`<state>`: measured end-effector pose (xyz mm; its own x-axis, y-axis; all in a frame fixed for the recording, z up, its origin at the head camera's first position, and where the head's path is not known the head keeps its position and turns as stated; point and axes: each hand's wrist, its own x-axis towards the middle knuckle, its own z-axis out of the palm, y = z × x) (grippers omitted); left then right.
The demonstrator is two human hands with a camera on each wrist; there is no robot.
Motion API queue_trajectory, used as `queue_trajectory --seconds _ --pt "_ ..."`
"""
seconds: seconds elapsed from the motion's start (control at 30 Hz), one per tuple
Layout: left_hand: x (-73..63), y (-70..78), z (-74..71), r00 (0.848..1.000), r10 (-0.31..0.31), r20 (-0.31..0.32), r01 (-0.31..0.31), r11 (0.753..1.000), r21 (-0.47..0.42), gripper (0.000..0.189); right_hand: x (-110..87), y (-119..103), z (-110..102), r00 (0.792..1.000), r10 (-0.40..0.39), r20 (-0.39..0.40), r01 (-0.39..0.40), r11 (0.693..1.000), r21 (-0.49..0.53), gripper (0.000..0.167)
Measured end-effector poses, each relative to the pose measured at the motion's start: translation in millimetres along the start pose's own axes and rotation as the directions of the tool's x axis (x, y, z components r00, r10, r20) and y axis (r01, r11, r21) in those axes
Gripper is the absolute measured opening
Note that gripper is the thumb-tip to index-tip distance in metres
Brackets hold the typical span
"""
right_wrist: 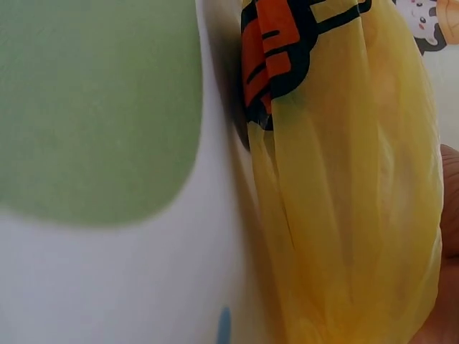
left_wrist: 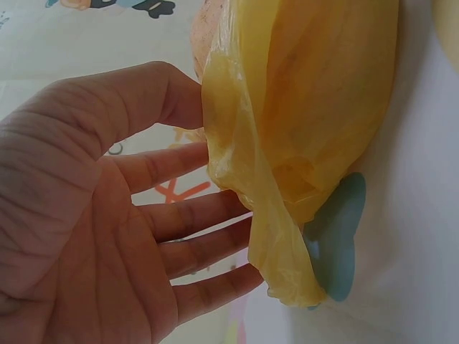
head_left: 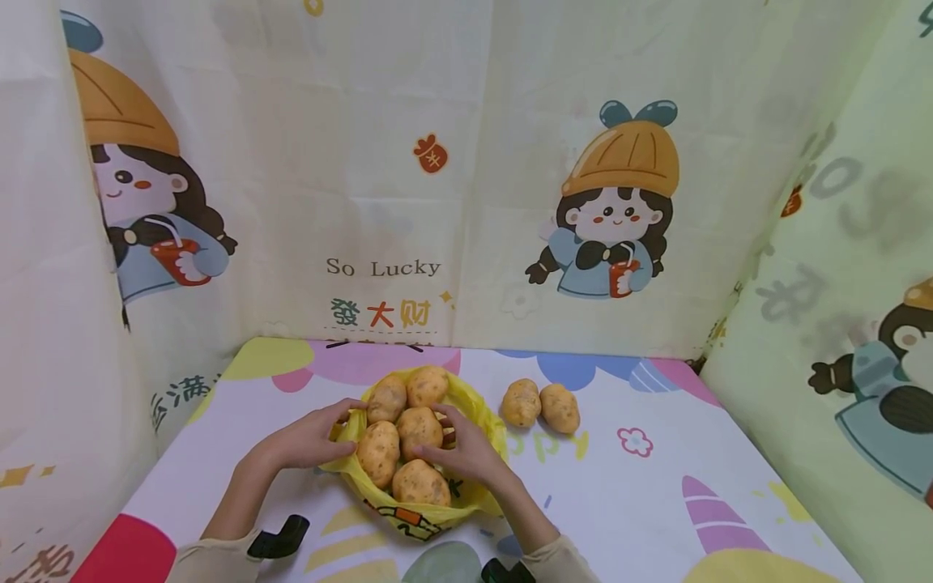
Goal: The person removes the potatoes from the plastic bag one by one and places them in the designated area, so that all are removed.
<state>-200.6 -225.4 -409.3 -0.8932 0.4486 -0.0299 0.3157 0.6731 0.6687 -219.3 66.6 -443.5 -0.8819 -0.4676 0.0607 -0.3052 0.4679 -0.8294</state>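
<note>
A yellow plastic bag (head_left: 477, 401) stands on the table with its mouth spread wide and several potatoes inside. My left hand (head_left: 309, 437) is at the bag's left side. In the left wrist view its fairly straight fingers (left_wrist: 201, 215) and thumb touch the thin plastic (left_wrist: 315, 100). Reaching over the bag's right side, my right hand (head_left: 466, 445) holds the middle potato (head_left: 420, 427) between thumb and fingers. The right wrist view shows mostly the bag's outer wall (right_wrist: 344, 186), and only a sliver of hand (right_wrist: 450, 201) appears at its edge.
Two more potatoes, one on the left (head_left: 521, 403) and one on the right (head_left: 560, 408), lie side by side right of the bag. A patterned cloth covers the table (head_left: 612, 494). Printed curtains (head_left: 496, 202) hang behind and at both sides.
</note>
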Motion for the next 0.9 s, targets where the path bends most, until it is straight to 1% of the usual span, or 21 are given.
queue_trajectory --seconds 0.33,0.63,0.8,0.9 --pt "0.0 -4.5 0.2 1.000 0.001 0.000 -0.001 1.000 0.003 0.062 0.9 0.1 7.4 0.998 0.018 -0.058 -0.018 1.000 0.001 0.074" --pt "1.5 -4.7 1.4 1.000 -0.009 0.001 0.009 1.000 0.008 0.063 -3.6 1.1 7.9 0.995 0.049 -0.083 -0.044 0.997 0.067 0.075" --pt "1.6 -2.9 1.1 1.000 -0.016 0.002 0.016 1.000 0.004 0.062 -8.8 0.6 5.1 0.992 0.084 -0.095 -0.072 0.990 0.118 0.078" --pt "1.3 -2.4 0.7 1.000 -0.017 0.003 0.017 1.000 0.001 0.062 -11.0 0.1 2.4 0.990 0.088 -0.113 -0.072 0.988 0.138 0.078"
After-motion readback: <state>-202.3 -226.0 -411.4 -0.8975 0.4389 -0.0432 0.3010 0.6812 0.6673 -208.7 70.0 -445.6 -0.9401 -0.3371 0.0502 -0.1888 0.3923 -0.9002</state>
